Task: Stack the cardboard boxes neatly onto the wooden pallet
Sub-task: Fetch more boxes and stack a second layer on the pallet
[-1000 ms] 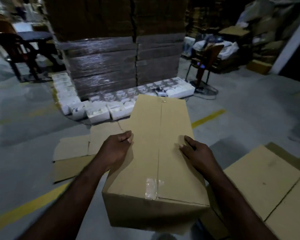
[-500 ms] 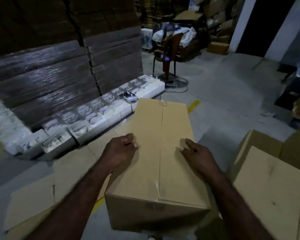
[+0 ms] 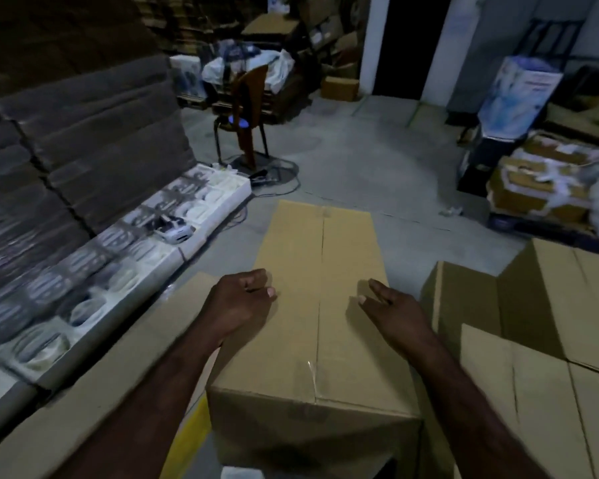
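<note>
Risk: you could let the cardboard box slip or twist while carrying it, I judge, since no support shows under its base.
Cause: only a squeeze from its two long sides holds it. The right side is pressed, not hooked, so a tilt toward the lower right of the frame could free it.
Second risk: you might set it down skewed against the stacked boxes at the right, leaving an overhang.
Footing: flat cardboard sheets lie on the floor at lower left and may slide under your feet.
Left grip: fingers curled on the box's left top edge, thumb on the lid.
Right grip: fingers nearly straight, laid flat along the right top edge.
Box to grips: between them and touching both, its taped seam running midway.
Box place: centre of the frame, off the floor by my reading.
Pallet: I cannot see it.
</note>
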`<state>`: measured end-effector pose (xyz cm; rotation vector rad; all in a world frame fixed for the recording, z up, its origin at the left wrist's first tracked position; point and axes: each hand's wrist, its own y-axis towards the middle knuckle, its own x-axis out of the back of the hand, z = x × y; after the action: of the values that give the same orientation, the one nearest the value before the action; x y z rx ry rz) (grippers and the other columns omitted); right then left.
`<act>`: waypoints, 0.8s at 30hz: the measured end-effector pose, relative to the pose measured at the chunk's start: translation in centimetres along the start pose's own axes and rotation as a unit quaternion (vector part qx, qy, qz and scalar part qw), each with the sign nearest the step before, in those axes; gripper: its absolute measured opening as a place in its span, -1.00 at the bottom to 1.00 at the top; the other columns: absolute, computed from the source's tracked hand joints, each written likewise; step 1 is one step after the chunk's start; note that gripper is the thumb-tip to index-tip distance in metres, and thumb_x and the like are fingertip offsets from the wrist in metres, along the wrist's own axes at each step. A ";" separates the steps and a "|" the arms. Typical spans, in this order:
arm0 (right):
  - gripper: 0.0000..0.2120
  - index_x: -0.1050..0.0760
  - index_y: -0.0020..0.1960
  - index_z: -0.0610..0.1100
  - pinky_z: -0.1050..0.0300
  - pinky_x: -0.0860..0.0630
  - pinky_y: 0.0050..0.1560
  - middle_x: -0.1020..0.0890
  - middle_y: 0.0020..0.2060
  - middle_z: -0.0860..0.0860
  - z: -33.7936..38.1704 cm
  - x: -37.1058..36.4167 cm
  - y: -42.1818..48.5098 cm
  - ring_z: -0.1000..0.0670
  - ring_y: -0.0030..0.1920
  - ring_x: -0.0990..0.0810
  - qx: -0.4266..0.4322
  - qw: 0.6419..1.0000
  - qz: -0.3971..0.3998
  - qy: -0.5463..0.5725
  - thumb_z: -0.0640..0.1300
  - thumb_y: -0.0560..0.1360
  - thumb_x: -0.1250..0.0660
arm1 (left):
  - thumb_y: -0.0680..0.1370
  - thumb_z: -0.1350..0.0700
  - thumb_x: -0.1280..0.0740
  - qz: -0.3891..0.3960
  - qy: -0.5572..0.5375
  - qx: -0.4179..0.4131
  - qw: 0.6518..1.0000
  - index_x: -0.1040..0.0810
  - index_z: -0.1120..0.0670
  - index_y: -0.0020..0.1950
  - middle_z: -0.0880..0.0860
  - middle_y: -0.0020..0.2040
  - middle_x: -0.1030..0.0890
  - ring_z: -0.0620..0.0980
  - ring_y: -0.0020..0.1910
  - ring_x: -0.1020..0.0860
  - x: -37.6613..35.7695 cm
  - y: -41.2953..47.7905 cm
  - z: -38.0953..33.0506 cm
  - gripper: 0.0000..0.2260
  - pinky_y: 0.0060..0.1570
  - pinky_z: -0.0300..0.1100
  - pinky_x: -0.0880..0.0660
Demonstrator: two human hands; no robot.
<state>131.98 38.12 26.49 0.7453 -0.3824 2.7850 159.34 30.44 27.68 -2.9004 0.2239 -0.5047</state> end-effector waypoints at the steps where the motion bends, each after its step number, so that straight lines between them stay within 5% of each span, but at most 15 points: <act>1: -0.44 -0.34 0.52 -0.02 0.28 -0.28 0.20 -0.37 0.49 0.01 0.1 0.1 1.8 -0.01 0.43 -0.39 -0.007 1.000 -0.008 0.000 0.11 0.57 -0.34 | 0.41 0.06 -0.55 0.015 0.002 -0.007 1.000 -0.60 -0.17 -0.06 -0.22 -0.06 -0.62 -0.18 -0.06 -0.59 -0.3 2.3 -0.4 -0.79 -0.04 -0.27 -0.51; 3: -0.45 -0.34 0.52 -0.03 0.28 -0.27 0.17 -0.36 0.49 -0.01 0.5 0.2 5.4 -0.03 0.43 -0.38 -0.018 1.000 -0.024 -0.005 0.09 0.58 -0.34 | 0.43 0.07 -0.54 0.039 0.017 -0.029 0.999 -0.56 -0.15 0.13 -0.18 -0.01 -0.60 -0.18 -0.03 -0.58 -0.9 6.9 -1.6 -0.66 -0.09 -0.34 -0.49; 9: -0.49 -0.35 0.51 -0.05 0.37 -0.27 0.07 -0.39 0.48 -0.01 1.7 1.7 15.9 -0.01 0.42 -0.41 -0.072 0.995 -0.070 -0.007 0.04 0.60 -0.32 | 0.45 0.00 -0.52 0.118 0.105 -0.062 0.986 -0.60 0.04 0.30 -0.06 0.29 -0.58 -0.12 0.20 -0.56 -3.2 22.2 -4.8 -0.56 0.05 -0.33 -0.42; 13: -0.52 -0.41 0.47 -0.04 0.49 -0.37 -0.16 -0.51 0.37 -0.01 1.3 3.9 21.5 0.12 0.11 -0.51 -0.133 0.982 -0.131 0.031 0.02 0.58 -0.35 | 0.44 -0.03 -0.52 0.192 0.145 -0.107 0.965 -0.53 0.03 0.38 -0.08 0.35 -0.52 -0.15 0.27 -0.49 -7.4 31.6 -8.8 -0.47 0.24 -0.25 -0.41; 17: -0.41 -0.51 0.38 -0.07 0.45 -0.35 -0.13 -0.57 0.26 0.07 0.2 7.3 26.5 0.17 0.02 -0.55 -0.168 0.971 -0.167 0.027 0.26 0.48 -0.36 | 0.49 -0.02 -0.48 0.268 0.179 -0.149 0.935 -0.47 0.05 0.44 -0.05 0.41 -0.47 -0.14 0.32 -0.44 -13.2 38.8 -12.8 -0.46 0.26 -0.25 -0.37; 21: -0.11 -0.52 0.26 0.03 0.25 -0.47 -0.04 -0.62 0.04 0.09 -2.0 10.8 33.1 0.07 0.02 -0.60 -0.218 0.940 -0.243 0.102 0.51 0.06 -0.32 | 0.50 -0.01 -0.47 0.314 0.211 -0.191 0.906 -0.45 0.07 0.45 -0.03 0.42 -0.46 -0.10 0.36 -0.43 -20.5 47.3 -16.8 -0.46 0.29 -0.23 -0.36; 24: -0.34 -0.53 0.30 0.01 0.13 -0.57 0.08 -0.64 0.04 0.09 -4.1 14.4 39.0 0.02 0.10 -0.63 -0.231 0.929 -0.260 0.128 0.29 0.30 -0.50 | 0.49 -0.01 -0.47 0.324 0.217 -0.203 0.898 -0.46 0.06 0.43 -0.03 0.41 -0.47 -0.09 0.37 -0.44 -26.0 53.0 -19.8 -0.46 0.36 -0.16 -0.37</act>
<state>106.74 5.01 23.09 0.3034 -0.6472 2.1337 122.11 -19.52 26.55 -2.7592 1.4512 -1.0538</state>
